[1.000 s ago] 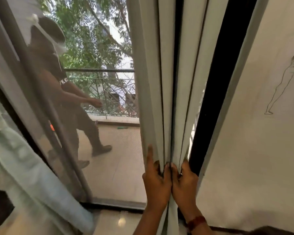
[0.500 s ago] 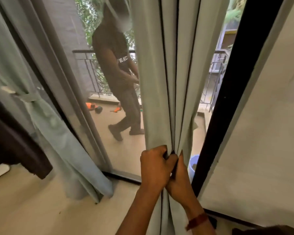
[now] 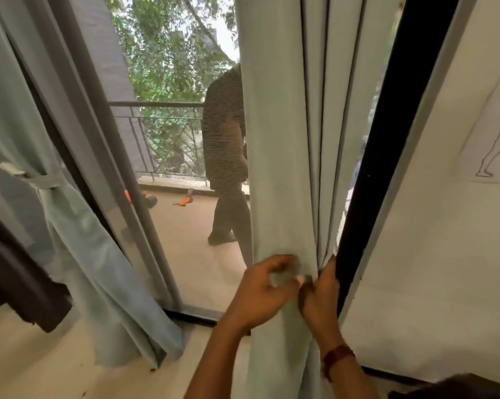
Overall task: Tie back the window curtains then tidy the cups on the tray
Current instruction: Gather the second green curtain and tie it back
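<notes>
At the right side of the glass door, both hands work on the right-hand curtain (image 3: 283, 139), whose pale green folds hang bunched against the black door frame (image 3: 387, 139). The left hand (image 3: 260, 295) curls round the gathered folds from the front, fingertips pinching cloth, though blur hides the exact hold. The right hand (image 3: 319, 298), with a red wristband (image 3: 336, 354) on its wrist, grips the folds from the frame side. The two hands sit close together, about touching. This looks like the gathering part of the curtain step. The left-hand curtain (image 3: 78, 240) is already cinched by its tieback (image 3: 45, 180), so half that step seems done. No tieback for the right-hand curtain shows, so the next move probably calls for holding the bundle with one hand while the other finds a band or hook near the white wall (image 3: 430, 254). The folds are thick and may slip loose if either grip eases. Neither cups nor tray are in view. Beyond the glass a person (image 3: 225, 139) stands on the balcony by the railing (image 3: 156, 104), with orange tools (image 3: 182, 201) on its floor. A dark cloth (image 3: 18, 283) hangs at far left, and a line drawing (image 3: 496, 133) is pinned to the wall.
</notes>
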